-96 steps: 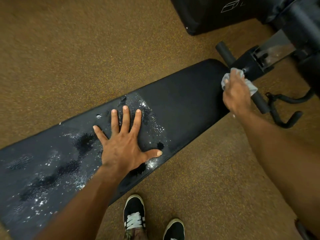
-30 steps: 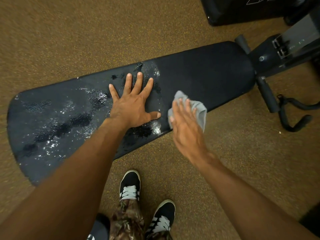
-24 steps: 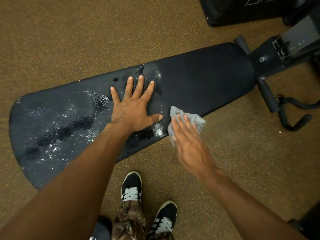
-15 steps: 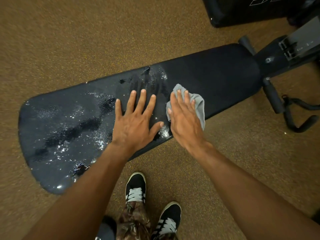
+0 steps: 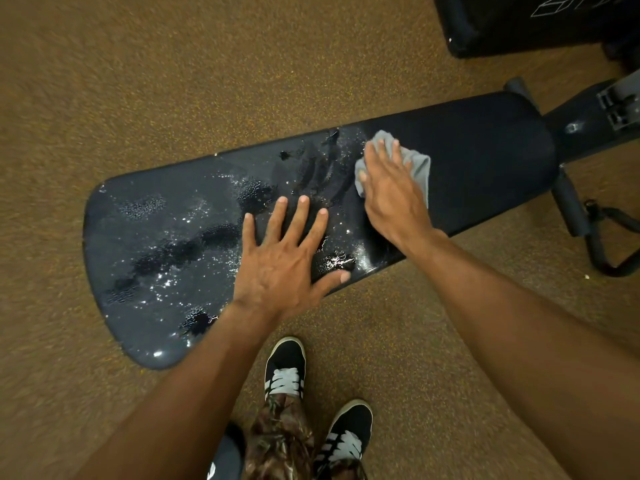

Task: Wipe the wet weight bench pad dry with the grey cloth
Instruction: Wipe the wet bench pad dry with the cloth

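The soft grey cloth [image 5: 417, 164] is pressed under the straight-fingered right grip [image 5: 391, 192], midway on the black vinyl weight bench pad [image 5: 485, 161]. The left grip [image 5: 280, 268] is laid open on wet vinyl. The cloth is judged limp and light, best kept under the palm.

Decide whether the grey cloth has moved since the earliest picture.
Yes. The grey cloth, under the right hand, has travelled along the bench pad from its frame end to the wet patch.

black bench pad [image 5: 485, 161]: left part wet | grey cloth [image 5: 417, 168]: crumpled, on pad
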Available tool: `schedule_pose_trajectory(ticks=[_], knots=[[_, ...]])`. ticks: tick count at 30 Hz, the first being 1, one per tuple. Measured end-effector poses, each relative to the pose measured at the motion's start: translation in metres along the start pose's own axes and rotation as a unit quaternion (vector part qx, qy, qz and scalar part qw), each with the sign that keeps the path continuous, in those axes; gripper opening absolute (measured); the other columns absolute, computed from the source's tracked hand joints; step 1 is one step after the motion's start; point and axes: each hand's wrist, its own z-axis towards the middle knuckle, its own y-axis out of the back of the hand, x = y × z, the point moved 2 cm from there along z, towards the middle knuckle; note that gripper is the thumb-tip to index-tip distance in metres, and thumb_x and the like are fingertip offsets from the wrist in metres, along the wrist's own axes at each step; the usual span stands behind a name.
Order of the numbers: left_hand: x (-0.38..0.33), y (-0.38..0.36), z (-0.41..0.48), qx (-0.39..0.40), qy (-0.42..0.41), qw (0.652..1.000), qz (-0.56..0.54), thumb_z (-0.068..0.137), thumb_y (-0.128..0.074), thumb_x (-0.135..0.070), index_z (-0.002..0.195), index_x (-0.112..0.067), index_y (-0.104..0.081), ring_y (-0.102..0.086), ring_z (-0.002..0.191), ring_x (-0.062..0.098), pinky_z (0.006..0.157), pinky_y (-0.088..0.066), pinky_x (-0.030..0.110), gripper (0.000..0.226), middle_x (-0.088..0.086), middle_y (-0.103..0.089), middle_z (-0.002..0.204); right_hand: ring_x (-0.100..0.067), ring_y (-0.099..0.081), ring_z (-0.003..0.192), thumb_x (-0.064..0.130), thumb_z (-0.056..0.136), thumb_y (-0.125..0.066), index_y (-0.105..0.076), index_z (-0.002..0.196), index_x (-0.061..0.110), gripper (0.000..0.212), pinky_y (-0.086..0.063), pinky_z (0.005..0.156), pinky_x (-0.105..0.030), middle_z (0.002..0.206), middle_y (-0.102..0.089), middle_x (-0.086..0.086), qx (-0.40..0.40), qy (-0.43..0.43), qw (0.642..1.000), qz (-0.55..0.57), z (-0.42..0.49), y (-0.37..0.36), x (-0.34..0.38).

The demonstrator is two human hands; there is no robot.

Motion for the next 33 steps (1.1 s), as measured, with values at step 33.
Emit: schedule_pose_trajectory(ticks=[33], knots=[[-0.002,-0.019,0.004,0.003,0.028,1.000,0.003,0.074,-0.007,-0.098,0.155,-0.036,0.025,0.031,0.149,0.028,0.114,0.011,0.070,0.107,-0.001,0.031,0.163,-0.034,-0.015,0.151,0.001,0.096,-0.029,-0.027,0.151,0.004,0.056,-0.015,0.122,-0.051,0.160,-0.025,-0.016,0.026,0.066,0.996,-0.056,0.048,0.025,-0.015]])
